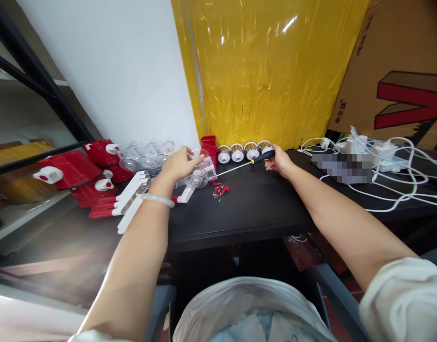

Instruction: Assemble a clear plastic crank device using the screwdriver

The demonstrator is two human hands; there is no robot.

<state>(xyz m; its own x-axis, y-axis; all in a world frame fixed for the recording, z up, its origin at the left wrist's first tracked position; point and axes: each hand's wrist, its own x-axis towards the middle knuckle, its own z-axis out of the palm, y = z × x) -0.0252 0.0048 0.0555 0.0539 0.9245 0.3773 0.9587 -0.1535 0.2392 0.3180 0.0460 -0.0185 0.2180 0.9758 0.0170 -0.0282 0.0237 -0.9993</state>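
My left hand [181,165] is closed on a clear plastic cup [206,167], which lies tilted with its end toward the right. A white handle with a red tip [186,194] shows just below that cup. In my right hand [280,161] is a screwdriver [264,156] with a black and yellow handle. Its long shaft points left, and the tip is at or close to the cup's end; contact is too small to make out. Small red parts and screws [220,190] lie on the black table [254,204] below the tip.
Several clear cups [147,156] stand behind my left hand. Red containers with white knobs [76,168] and white handles with red ends [131,194] lie left. A red cup [209,147] and several round metallic parts [237,152] line the back. White cables [396,156] tangle at right.
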